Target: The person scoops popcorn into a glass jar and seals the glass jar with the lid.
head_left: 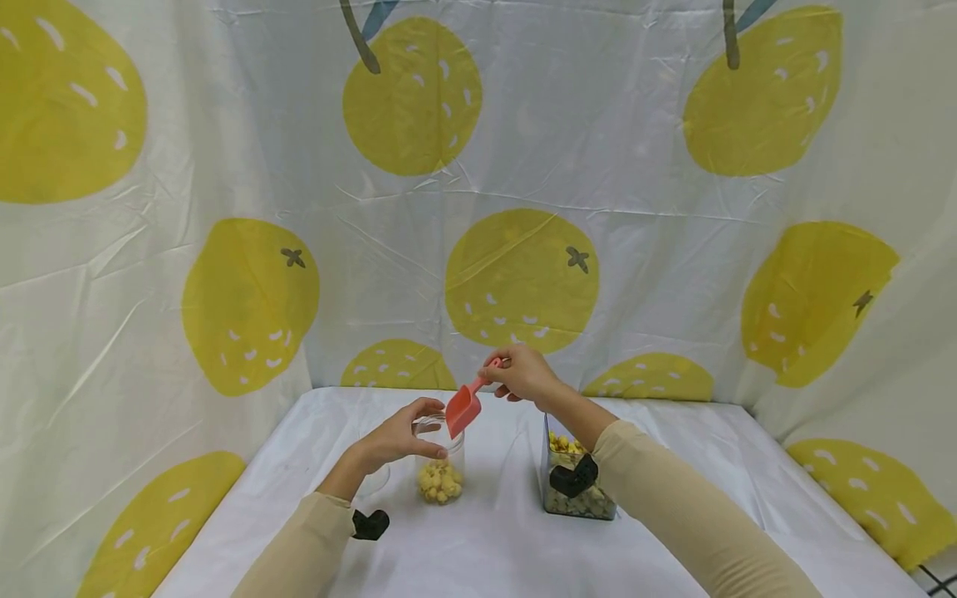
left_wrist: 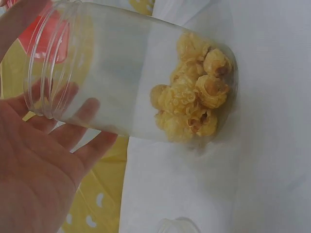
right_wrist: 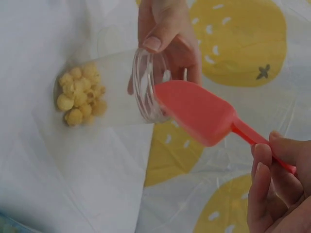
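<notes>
A clear jar (left_wrist: 121, 63) with a threaded mouth stands upright on the table, popcorn (head_left: 439, 482) piled at its bottom. My left hand (head_left: 399, 436) holds the jar near its rim, thumb on the near side and fingers round the far side. Between thumb and fingers, my right hand (head_left: 523, 374) pinches the handle of a red scoop (right_wrist: 199, 109). The scoop is tilted downward, its tip at the jar's mouth; no popcorn shows on it. In the right wrist view, the scoop's back partly covers the rim.
A clear box (head_left: 579, 507) of popcorn stands to the right, partly hidden by my right forearm. A transparent round lid (head_left: 374, 480) lies left of the jar, near my left wrist. Behind the white-covered table (head_left: 493, 548) hangs a fruit-printed cloth (head_left: 643, 291).
</notes>
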Available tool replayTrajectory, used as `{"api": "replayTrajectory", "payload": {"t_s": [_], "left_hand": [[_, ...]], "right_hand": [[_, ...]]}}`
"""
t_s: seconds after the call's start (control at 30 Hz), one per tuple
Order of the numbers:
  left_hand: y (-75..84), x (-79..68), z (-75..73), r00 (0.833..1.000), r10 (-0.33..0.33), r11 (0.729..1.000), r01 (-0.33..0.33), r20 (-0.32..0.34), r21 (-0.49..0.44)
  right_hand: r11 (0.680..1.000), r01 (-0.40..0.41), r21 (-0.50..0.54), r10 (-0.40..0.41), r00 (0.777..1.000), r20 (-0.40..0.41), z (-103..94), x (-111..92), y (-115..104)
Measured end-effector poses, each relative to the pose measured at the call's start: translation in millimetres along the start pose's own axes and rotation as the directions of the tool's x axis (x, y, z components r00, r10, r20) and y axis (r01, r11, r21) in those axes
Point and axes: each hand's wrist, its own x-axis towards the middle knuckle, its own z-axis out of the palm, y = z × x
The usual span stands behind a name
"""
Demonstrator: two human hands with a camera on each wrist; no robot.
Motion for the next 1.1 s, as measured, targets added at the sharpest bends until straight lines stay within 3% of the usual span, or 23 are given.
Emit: {"api": "replayTrajectory", "payload": {"t_s": [0.67,1.1], "left_hand": [[4.6,1.6,0.8,0.999,0.018,1.0,-0.018,-0.031,0.004],[12.9,5.1,1.0,0.995,0.044,0.998,-0.04,-0.09,0.045]], "right_hand": [[1.0,-0.007,0.01,0.008,1.0,-0.017,-7.2,-2.0,-5.6],[1.0,-0.031,-0.004,0.031,0.999,-0.041,-16.6,-1.5,-11.0]]}}
